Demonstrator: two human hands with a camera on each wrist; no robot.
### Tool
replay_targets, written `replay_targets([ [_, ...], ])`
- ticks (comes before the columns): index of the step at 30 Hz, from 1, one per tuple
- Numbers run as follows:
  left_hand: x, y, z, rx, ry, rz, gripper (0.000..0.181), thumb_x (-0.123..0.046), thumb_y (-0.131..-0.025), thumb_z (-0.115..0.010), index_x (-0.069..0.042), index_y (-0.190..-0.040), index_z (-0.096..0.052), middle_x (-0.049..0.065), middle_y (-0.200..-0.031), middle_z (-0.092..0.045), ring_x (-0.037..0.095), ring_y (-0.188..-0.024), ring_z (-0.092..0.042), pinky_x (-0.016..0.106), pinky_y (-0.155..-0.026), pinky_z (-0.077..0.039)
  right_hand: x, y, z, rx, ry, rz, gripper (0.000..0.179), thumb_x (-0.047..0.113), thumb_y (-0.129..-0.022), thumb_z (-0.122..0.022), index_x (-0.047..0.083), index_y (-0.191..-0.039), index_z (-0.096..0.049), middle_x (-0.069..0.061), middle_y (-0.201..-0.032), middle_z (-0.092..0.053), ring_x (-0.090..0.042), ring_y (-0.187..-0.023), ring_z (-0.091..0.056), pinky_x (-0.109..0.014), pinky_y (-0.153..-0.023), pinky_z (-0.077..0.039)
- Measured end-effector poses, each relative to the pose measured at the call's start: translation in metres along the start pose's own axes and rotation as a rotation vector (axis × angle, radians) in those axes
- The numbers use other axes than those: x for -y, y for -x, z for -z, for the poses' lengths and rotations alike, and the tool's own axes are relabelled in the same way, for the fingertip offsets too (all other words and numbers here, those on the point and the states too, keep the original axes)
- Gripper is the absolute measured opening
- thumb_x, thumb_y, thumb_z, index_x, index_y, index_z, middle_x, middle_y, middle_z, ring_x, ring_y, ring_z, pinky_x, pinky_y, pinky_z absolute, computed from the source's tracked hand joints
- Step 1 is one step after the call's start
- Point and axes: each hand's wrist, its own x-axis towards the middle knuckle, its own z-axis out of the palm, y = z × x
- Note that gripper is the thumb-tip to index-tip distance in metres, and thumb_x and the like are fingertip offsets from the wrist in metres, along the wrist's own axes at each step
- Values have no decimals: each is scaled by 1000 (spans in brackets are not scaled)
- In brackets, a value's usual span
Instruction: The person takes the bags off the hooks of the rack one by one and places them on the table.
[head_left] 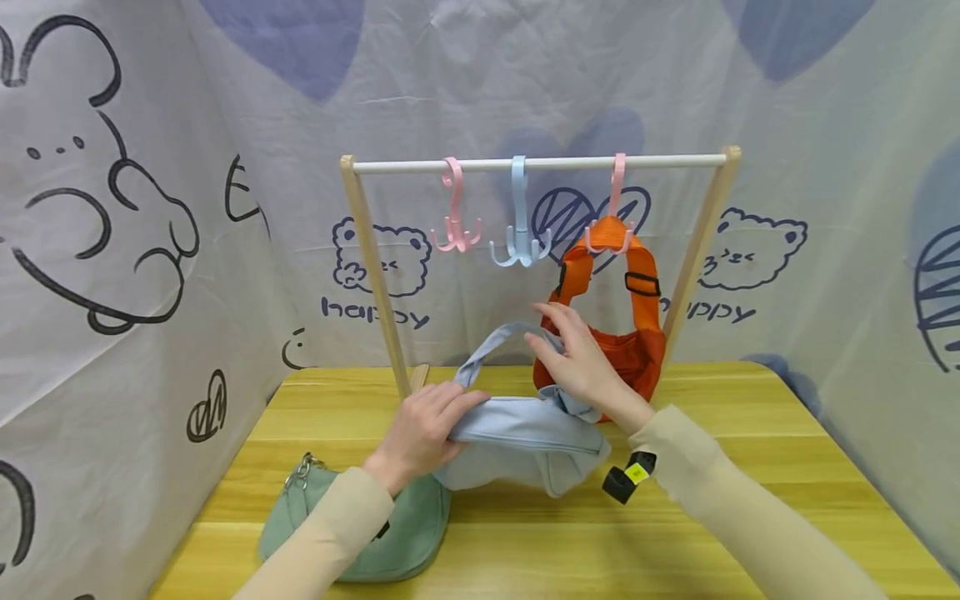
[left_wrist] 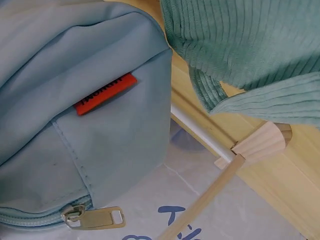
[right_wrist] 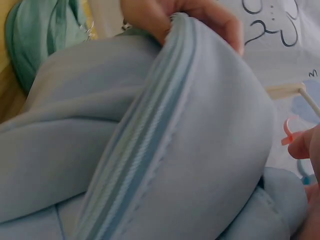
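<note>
A light blue zippered bag (head_left: pixel 517 442) is held up over the table, tilted. My left hand (head_left: pixel 426 425) grips its left end, with the thumb on top near the zipper. In the right wrist view the left hand's fingers (right_wrist: pixel 215 22) curl over the zipper end of the bag. My right hand (head_left: pixel 581 358) is above the bag's right end, thumb and forefinger spread apart. The bag's strap (head_left: pixel 495 337) arches up and passes behind that hand; its contact there is partly hidden. An orange label (left_wrist: pixel 106 94) and a zipper pull (left_wrist: pixel 97 218) show in the left wrist view.
A rack with a white rail (head_left: pixel 570 162) carries a pink hook (head_left: pixel 454 217), a blue hook (head_left: pixel 521 221) and another pink hook (head_left: pixel 617 192) holding an orange-red bag (head_left: pixel 637 354). A green corduroy bag (head_left: pixel 408 533) lies on the wooden table (head_left: pixel 750 500) below the left forearm.
</note>
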Motion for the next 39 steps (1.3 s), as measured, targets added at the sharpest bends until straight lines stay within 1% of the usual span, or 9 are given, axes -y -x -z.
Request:
replay_targets([
  [4, 1, -2, 2, -2, 8, 19, 54, -3, -64, -83, -8, -115, -65, 4, -96, -68, 18, -82, -67, 30, -72, -56, 0, 4, 0, 19, 20, 74, 42, 23, -103, -54, 9, -142, -54, -17, -141, -53, -34, -116, -53, -51, -101, -47],
  [8, 2, -4, 4, -25, 15, 52, 52, -3, -67, -80, -7, -116, -65, 6, -97, -69, 20, -84, -68, 33, -75, -58, -3, 6, 3, 113, 6, 125, 37, 23, -104, -54, 8, -139, -57, -15, -132, -63, -26, -108, -60, -44, -96, -51],
  [12, 5, -5, 7, -62, 12, 78, 48, -2, -67, -75, -6, -114, -66, 8, -94, -70, 21, -83, -68, 35, -77, -58, -6, 10, 6, 197, 1, 172, 34, 23, -104, -55, 10, -134, -62, -10, -131, -66, -24, -111, -62, -42, -98, -51],
  [16, 8, -9, 9, -89, 29, 102, 45, -1, -69, -71, -6, -113, -66, 8, -93, -70, 22, -82, -68, 36, -78, -58, -9, 13, 9, 228, -2, 196, 29, 24, -104, -55, 13, -128, -68, -6, -131, -68, -24, -119, -61, -46, -104, -48],
  [19, 10, -12, 11, -114, 45, 115, 44, 0, -70, -69, -5, -113, -64, 7, -92, -69, 22, -81, -67, 37, -76, -58, -11, 15, 9, 252, -37, 190, 29, 25, -105, -52, 13, -126, -68, -6, -130, -69, -23, -120, -62, -48, -107, -46],
  [23, 12, -16, 12, -145, 49, 132, 43, -1, -70, -68, -5, -113, -63, 9, -91, -68, 23, -79, -66, 37, -73, -58, -17, 18, 10, 273, -86, 178, 33, 28, -107, -47, 14, -131, -64, -6, -129, -67, -22, -115, -61, -45, -103, -47],
  [29, 15, -21, 14, -169, 68, 173, 40, 3, -72, -66, -4, -111, -63, 9, -89, -66, 24, -77, -64, 37, -72, -56, -31, 26, 9, 240, -173, 230, 39, 30, -104, -49, 15, -140, -53, -9, -131, -60, -22, -114, -55, -40, -98, -47],
  [34, 17, -24, 14, -174, 60, 210, 38, 4, -72, -65, -4, -109, -62, 8, -86, -64, 22, -75, -61, 36, -70, -54, -44, 35, 3, 165, -250, 302, 64, 34, -94, -70, 6, -144, -44, -11, -140, -54, -12, -112, -54, -27, -97, -46],
  [39, 17, -24, 12, -159, 40, 225, 38, 3, -72, -67, -5, -109, -62, 7, -88, -64, 22, -77, -61, 36, -71, -54, -53, 42, -6, 106, -278, 283, 84, 28, -81, -86, 6, -147, -39, -8, -134, -56, -9, -104, -56, -25, -92, -48],
])
